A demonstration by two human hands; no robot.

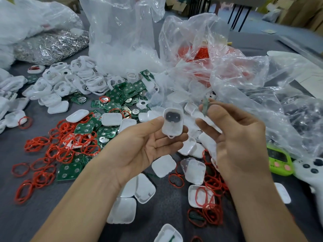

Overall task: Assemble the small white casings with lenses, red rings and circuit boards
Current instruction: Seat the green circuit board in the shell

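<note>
My left hand, palm up, holds a small white casing between thumb and fingers; its open side faces me and shows a dark round opening. Just to its right, my right hand pinches a thin green circuit board edge-on, blurred, a little above the casing and apart from it. Loose red rings, green circuit boards and white casing halves lie scattered over the grey table below both hands.
Crumpled clear plastic bags stand behind the hands, one with red rings inside. A pile of white frames lies back left. A green timer and a white controller sit at the right edge.
</note>
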